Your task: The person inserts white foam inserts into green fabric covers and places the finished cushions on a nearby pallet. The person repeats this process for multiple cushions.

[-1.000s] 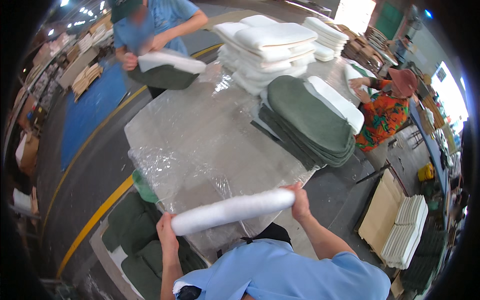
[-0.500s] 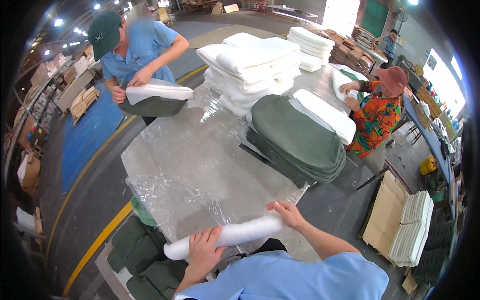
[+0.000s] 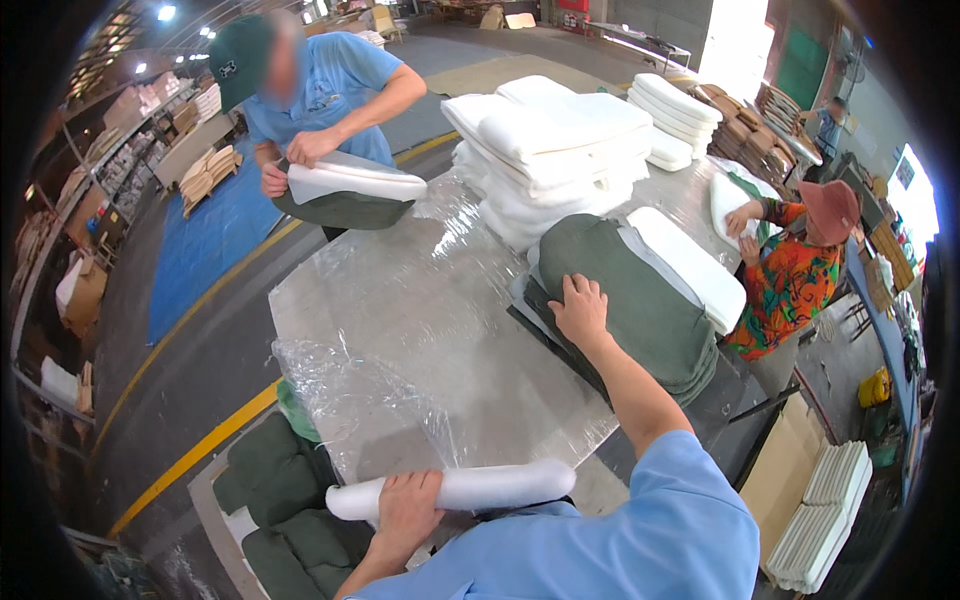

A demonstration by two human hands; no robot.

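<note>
My left hand (image 3: 408, 509) grips a white foam pad (image 3: 455, 489) held edge-on against my body at the near edge of the table (image 3: 420, 310). My right hand (image 3: 579, 308) is stretched out over the table, resting flat with fingers apart on top of a stack of green fabric covers (image 3: 628, 296). One white foam pad (image 3: 690, 266) lies on the far side of that green stack. Clear plastic sheeting (image 3: 385, 390) covers the tabletop.
A tall pile of white foam pads (image 3: 555, 140) stands at the back of the table. A person in a blue shirt (image 3: 320, 95) works a cover over a pad at the far left. Another person in an orange shirt (image 3: 790, 270) works at the right. Green cushions (image 3: 280, 500) fill a bin at my lower left.
My right hand has let go of the white pad's right end and reached forward onto the green stack. My left hand keeps holding the pad.
</note>
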